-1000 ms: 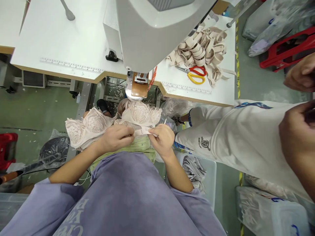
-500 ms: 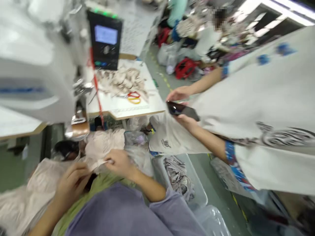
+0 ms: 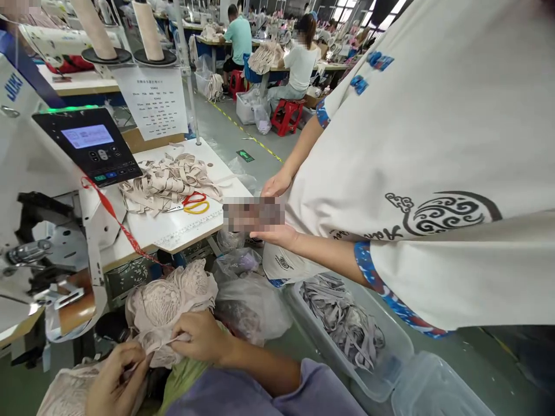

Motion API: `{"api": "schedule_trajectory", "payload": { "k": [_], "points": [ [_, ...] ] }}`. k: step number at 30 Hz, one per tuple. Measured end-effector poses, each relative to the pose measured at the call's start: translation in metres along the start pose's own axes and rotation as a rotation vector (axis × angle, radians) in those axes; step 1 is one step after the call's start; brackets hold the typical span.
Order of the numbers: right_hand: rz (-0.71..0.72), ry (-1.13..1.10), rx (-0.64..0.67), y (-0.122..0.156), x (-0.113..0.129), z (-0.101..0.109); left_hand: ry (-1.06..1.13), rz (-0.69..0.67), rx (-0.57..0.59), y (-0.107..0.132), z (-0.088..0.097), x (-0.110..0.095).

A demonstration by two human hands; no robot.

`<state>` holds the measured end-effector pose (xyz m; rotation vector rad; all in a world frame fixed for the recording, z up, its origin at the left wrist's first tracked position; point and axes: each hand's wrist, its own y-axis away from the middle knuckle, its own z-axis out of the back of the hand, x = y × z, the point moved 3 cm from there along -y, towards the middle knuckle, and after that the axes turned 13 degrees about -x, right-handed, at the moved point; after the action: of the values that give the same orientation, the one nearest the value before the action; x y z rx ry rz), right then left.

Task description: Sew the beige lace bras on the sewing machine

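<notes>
A beige lace bra lies over my lap, its cup facing up below the sewing machine. My left hand is closed, with thumb and fingers pinching the edge of the bra. Close by on the right, my right hand pinches the same strip of fabric, so a short length runs between the two hands. More beige lace fabric hangs at the lower left, partly behind my left hand. Green cloth shows under my right wrist.
The sewing machine with a lit control panel stands at left. Beige straps and scissors lie on the white table. A co-worker in a pale shirt stands right, above a plastic bin of grey straps.
My view has tilted up and turned, so the machine panel and table sit lower and further left. Both hands keep their pinch on the bra. The co-worker still stands with both hands together in front.
</notes>
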<state>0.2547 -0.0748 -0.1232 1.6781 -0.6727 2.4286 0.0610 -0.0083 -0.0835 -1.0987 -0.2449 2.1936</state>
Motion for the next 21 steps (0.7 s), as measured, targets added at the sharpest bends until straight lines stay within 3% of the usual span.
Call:
{"api": "schedule_trajectory", "payload": {
  "k": [16, 21],
  "points": [
    [-0.158, -0.079, 0.042, -0.006, -0.028, 0.022, 0.028, 0.005, 0.045, -0.031, -0.029, -0.025],
    [-0.121, -0.085, 0.042, -0.006, -0.034, 0.024, 0.005, 0.027, 0.085, -0.034, -0.037, -0.019]
  ]
}}
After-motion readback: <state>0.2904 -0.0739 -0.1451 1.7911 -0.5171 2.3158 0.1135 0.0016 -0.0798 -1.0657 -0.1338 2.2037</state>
